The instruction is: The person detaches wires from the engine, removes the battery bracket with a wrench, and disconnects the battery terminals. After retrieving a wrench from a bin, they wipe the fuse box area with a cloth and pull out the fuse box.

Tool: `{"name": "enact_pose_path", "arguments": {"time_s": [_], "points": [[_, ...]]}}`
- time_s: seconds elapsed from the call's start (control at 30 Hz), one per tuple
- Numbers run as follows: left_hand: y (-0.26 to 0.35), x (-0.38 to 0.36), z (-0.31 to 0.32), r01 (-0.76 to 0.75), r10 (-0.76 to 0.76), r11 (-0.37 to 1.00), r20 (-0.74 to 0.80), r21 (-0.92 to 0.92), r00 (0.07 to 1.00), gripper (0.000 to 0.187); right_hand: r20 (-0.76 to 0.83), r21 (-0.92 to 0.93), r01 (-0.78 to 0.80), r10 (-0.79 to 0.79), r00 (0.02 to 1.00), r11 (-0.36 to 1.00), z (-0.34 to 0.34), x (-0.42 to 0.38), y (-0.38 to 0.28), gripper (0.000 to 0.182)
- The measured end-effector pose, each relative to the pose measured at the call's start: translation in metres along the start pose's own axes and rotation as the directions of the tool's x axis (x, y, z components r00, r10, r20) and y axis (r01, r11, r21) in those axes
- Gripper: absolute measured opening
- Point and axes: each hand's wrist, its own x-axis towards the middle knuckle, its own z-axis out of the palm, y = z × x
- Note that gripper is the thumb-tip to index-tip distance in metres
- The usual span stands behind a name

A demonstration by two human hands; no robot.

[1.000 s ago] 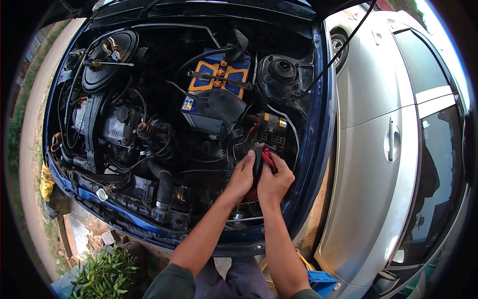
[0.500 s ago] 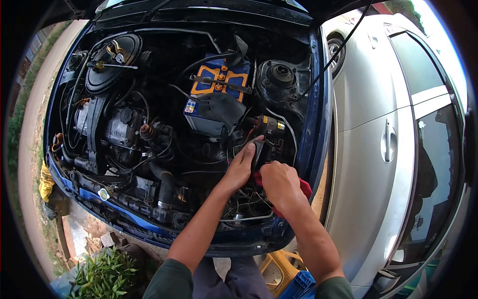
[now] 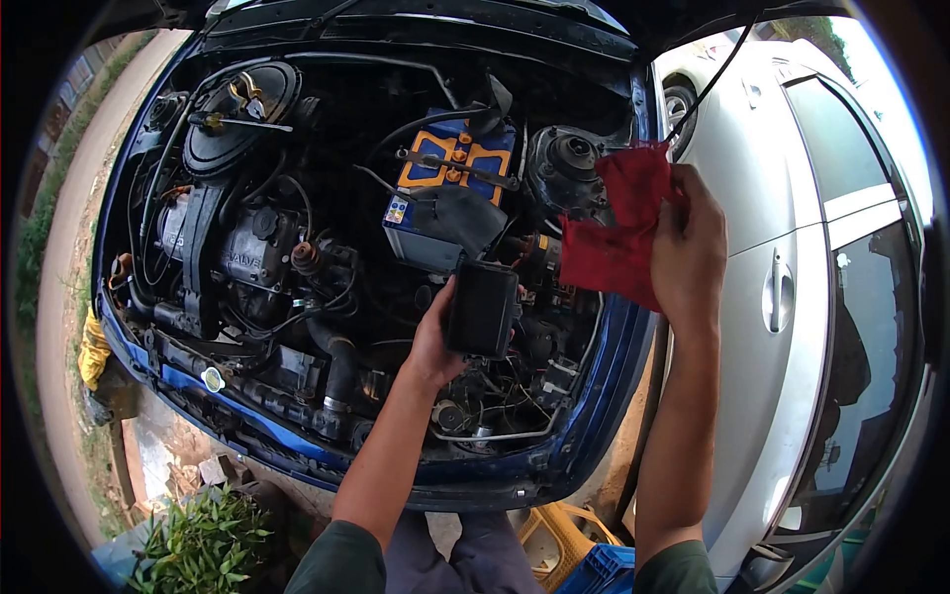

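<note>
My left hand (image 3: 435,342) holds a black rectangular box-like cover (image 3: 482,309), its dark hollow side facing up, over the front right of the engine bay. Raised at the bay's right edge, my right hand (image 3: 690,243) is closed on a red cloth (image 3: 623,233) that hangs in folds to the left of the fingers. Behind the cover sits the blue and orange battery (image 3: 440,243). A cylindrical part with a yellow label (image 3: 542,255) is partly hidden by the cloth. Thin wires (image 3: 500,401) lie exposed below the cover.
A screwdriver (image 3: 247,123) and pliers rest on the round air filter housing (image 3: 213,148). A silver car (image 3: 737,396) stands close on the right. Near my legs are a yellow plastic stool (image 3: 559,544) and a blue crate (image 3: 606,571). A plant (image 3: 213,544) is at lower left.
My right hand has lifted the red cloth up and right, away from the wiring. My left hand has moved slightly down and left, and the cover now lies turned with its hollow side visible.
</note>
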Motion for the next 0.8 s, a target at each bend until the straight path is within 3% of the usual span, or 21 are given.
{"name": "enact_pose_path", "arguments": {"time_s": [0.07, 0.13, 0.17, 0.23, 0.27, 0.33, 0.37, 0.4, 0.43, 0.67, 0.73, 0.8], "points": [[0.001, -0.002, -0.003, 0.008, -0.008, 1.0, 0.009, 0.002, 1.0, 0.064, -0.007, 0.057, -0.006, 0.007, 1.0, 0.998, 0.018, 0.026, -0.007, 0.028], [0.004, -0.003, -0.005, 0.018, -0.018, 1.0, 0.016, 0.002, 1.0, 0.064, -0.248, 0.059, 0.151, -0.132, 0.96, 0.987, 0.046, 0.051, 0.0, 0.031], [0.006, -0.004, -0.005, 0.021, -0.021, 1.0, 0.013, 0.014, 1.0, 0.065, -0.243, 0.063, 0.151, -0.132, 0.961, 0.987, 0.062, 0.061, 0.006, 0.031], [0.008, -0.005, -0.005, 0.019, -0.019, 1.0, 0.007, 0.019, 1.0, 0.065, -0.443, -0.122, 0.371, -0.385, 0.809, 0.92, 0.095, 0.078, 0.024, 0.035], [0.009, -0.006, -0.005, 0.015, -0.015, 1.0, -0.002, 0.015, 1.0, 0.066, -0.44, -0.118, 0.373, -0.386, 0.811, 0.92, 0.11, 0.082, 0.036, 0.035], [0.013, -0.003, -0.004, 0.004, -0.004, 1.0, -0.012, 0.017, 1.0, 0.066, -0.165, -0.305, 0.311, -0.371, 0.914, 0.9, 0.137, 0.087, 0.065, 0.041], [0.014, -0.003, -0.005, 0.013, -0.013, 1.0, -0.028, 0.01, 1.0, 0.067, -0.162, -0.3, 0.309, -0.368, 0.916, 0.902, 0.148, 0.081, 0.084, 0.041], [0.015, -0.003, -0.006, 0.021, -0.021, 1.0, -0.041, 0.004, 0.999, 0.067, 0.112, -0.409, 0.295, -0.273, 0.955, 0.864, 0.156, 0.074, 0.104, 0.044], [0.015, -0.003, -0.006, 0.022, -0.022, 1.0, -0.048, -0.001, 0.999, 0.067, 0.368, -0.509, 0.313, -0.125, 0.921, 0.802, 0.159, 0.067, 0.111, 0.049], [0.018, 0.013, 0.002, -0.009, 0.007, 0.998, 0.026, 0.064, 1.0, 0.067, 0.287, -0.418, 0.192, -0.071, 0.955, 0.888, 0.156, 0.053, 0.113, 0.07], [0.021, 0.026, 0.005, -0.017, 0.012, 0.997, 0.062, 0.075, 0.998, 0.067, 0.189, -0.237, 0.251, -0.209, 0.96, 0.939, 0.154, 0.05, 0.119, 0.073], [0.023, 0.04, 0.004, 0.04, -0.04, 0.99, -0.002, 0.133, 0.999, 0.069, 0.108, -0.219, 0.28, -0.262, 0.959, 0.935, 0.153, 0.041, 0.12, 0.069]]}}
